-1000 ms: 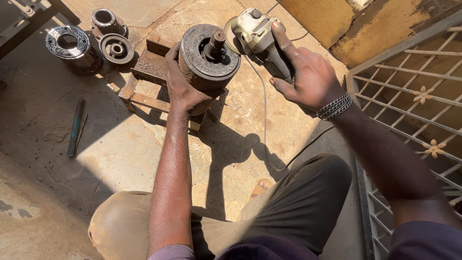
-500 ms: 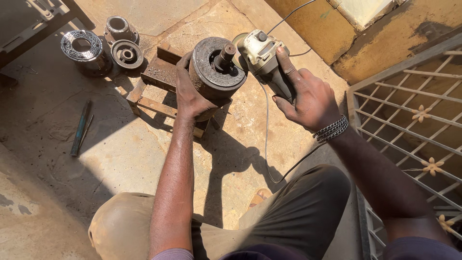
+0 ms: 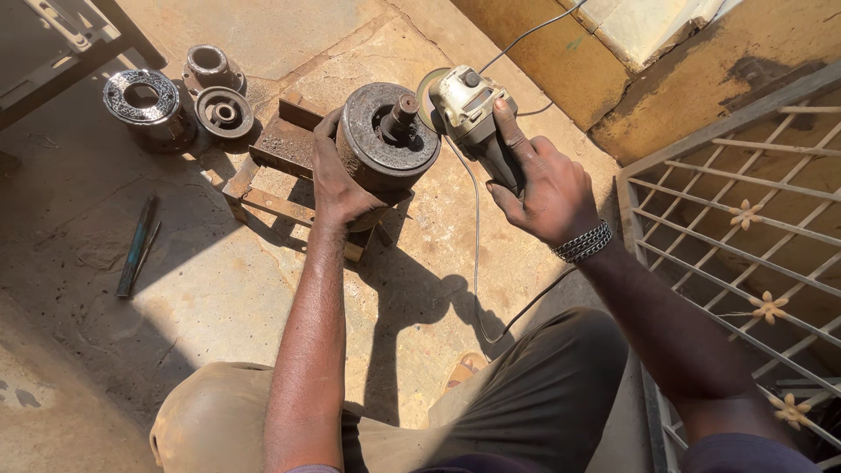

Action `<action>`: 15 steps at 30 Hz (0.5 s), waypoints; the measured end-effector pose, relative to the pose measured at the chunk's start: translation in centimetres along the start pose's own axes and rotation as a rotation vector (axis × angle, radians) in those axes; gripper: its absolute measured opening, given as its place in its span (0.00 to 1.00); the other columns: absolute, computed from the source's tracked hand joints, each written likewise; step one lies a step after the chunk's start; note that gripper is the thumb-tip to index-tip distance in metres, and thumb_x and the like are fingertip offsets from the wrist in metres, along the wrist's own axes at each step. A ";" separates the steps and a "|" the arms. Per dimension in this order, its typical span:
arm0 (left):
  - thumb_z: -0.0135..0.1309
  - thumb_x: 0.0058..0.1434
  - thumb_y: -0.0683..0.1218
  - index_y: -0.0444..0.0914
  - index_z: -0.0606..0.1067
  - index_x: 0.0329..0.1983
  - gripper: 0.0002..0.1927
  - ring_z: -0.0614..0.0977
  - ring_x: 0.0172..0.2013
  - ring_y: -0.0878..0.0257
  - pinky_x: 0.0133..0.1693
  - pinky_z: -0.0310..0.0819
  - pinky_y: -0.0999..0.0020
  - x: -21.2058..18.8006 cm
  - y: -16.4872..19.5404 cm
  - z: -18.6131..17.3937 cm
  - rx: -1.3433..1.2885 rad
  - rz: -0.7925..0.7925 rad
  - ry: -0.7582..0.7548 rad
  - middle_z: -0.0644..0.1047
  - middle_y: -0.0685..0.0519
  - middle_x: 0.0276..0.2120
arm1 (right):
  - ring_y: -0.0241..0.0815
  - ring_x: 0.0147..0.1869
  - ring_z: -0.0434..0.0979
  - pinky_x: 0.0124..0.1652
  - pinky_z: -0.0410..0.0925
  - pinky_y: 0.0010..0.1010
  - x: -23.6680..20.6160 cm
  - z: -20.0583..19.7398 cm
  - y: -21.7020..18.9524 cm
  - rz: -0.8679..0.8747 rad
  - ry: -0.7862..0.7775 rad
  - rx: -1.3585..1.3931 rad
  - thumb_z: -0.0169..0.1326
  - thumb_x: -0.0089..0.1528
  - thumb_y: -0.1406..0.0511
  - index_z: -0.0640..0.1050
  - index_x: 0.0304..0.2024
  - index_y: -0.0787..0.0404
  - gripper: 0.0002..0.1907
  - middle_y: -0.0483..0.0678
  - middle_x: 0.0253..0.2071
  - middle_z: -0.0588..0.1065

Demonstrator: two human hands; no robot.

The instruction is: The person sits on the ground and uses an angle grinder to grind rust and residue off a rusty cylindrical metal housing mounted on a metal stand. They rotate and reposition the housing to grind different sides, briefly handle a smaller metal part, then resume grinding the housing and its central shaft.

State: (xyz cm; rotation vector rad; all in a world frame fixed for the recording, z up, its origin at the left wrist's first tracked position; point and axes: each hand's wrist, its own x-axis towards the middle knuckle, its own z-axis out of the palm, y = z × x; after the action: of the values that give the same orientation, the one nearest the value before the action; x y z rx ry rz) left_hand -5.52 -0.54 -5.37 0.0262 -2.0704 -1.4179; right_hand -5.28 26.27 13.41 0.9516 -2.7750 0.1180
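Note:
My left hand (image 3: 335, 182) grips the near left side of a rusty round metal drum (image 3: 385, 142) with a short shaft sticking up from its middle. The drum rests tilted on a low rusty metal stand (image 3: 285, 149). An angle grinder (image 3: 473, 118), pale grey with a dark handle, is gripped in my right hand (image 3: 543, 188). Its disc (image 3: 428, 95) is close against the drum's far right rim; whether they touch I cannot tell. A metal chain bracelet sits on my right wrist.
Three round metal parts (image 3: 144, 105) lie on the concrete floor at the upper left. A dark chisel-like tool (image 3: 136, 247) lies at left. The grinder's cable (image 3: 477, 263) runs past my knee. A metal gate with flower ornaments (image 3: 745, 236) stands at right.
The view has shifted slightly. The grinder has come closer to the drum's rim. My left hand keeps its hold on the drum.

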 end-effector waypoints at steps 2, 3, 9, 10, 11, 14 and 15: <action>0.84 0.33 0.61 0.31 0.53 0.72 0.72 0.73 0.65 0.45 0.67 0.69 0.49 -0.1 -0.1 0.0 -0.006 0.003 0.010 0.67 0.36 0.62 | 0.59 0.37 0.78 0.39 0.73 0.50 0.0 0.0 -0.1 -0.015 -0.004 0.013 0.65 0.57 0.55 0.50 0.80 0.41 0.54 0.54 0.39 0.74; 0.84 0.33 0.61 0.31 0.53 0.71 0.71 0.73 0.65 0.45 0.67 0.69 0.49 -0.1 -0.1 0.0 -0.006 0.025 0.018 0.67 0.36 0.63 | 0.59 0.38 0.78 0.40 0.73 0.50 0.1 0.1 -0.2 -0.019 -0.005 0.020 0.65 0.57 0.55 0.49 0.79 0.41 0.55 0.54 0.39 0.74; 0.84 0.31 0.62 0.31 0.53 0.71 0.72 0.71 0.65 0.45 0.67 0.68 0.48 0.0 -0.1 0.0 -0.006 0.013 0.005 0.66 0.36 0.62 | 0.59 0.37 0.79 0.38 0.74 0.49 0.4 0.2 -0.4 0.026 -0.046 -0.014 0.65 0.56 0.54 0.48 0.79 0.40 0.55 0.55 0.40 0.74; 0.84 0.31 0.62 0.31 0.53 0.71 0.72 0.71 0.66 0.45 0.67 0.68 0.48 0.0 -0.2 0.0 -0.011 0.015 0.005 0.66 0.36 0.62 | 0.59 0.37 0.79 0.38 0.74 0.49 0.4 0.2 -0.4 0.027 -0.040 -0.009 0.65 0.57 0.54 0.48 0.79 0.40 0.55 0.55 0.40 0.74; 0.84 0.30 0.62 0.31 0.53 0.71 0.73 0.70 0.65 0.45 0.67 0.68 0.48 0.0 -0.2 0.1 -0.006 0.000 -0.003 0.66 0.37 0.62 | 0.58 0.37 0.79 0.39 0.74 0.49 0.4 0.2 -0.4 0.030 -0.039 -0.005 0.65 0.57 0.55 0.48 0.79 0.40 0.55 0.55 0.39 0.74; 0.84 0.30 0.62 0.31 0.53 0.71 0.73 0.70 0.65 0.46 0.67 0.68 0.48 0.1 -0.5 0.2 0.000 -0.015 -0.017 0.65 0.37 0.62 | 0.59 0.36 0.78 0.38 0.73 0.49 0.4 0.2 -0.4 0.068 -0.053 -0.026 0.65 0.58 0.54 0.48 0.80 0.40 0.55 0.55 0.38 0.74; 0.84 0.31 0.63 0.31 0.52 0.71 0.73 0.70 0.66 0.46 0.68 0.68 0.48 0.1 -0.6 0.2 -0.004 -0.001 -0.007 0.65 0.37 0.62 | 0.59 0.35 0.78 0.37 0.73 0.50 0.4 0.2 -0.4 0.080 -0.057 -0.039 0.65 0.58 0.54 0.48 0.80 0.41 0.55 0.56 0.38 0.74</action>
State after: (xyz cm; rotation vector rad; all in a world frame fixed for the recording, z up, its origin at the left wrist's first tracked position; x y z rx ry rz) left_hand -5.90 -0.67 -5.85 0.0211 -2.0735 -1.4250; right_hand -5.40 25.70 13.26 0.8472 -2.8576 0.0488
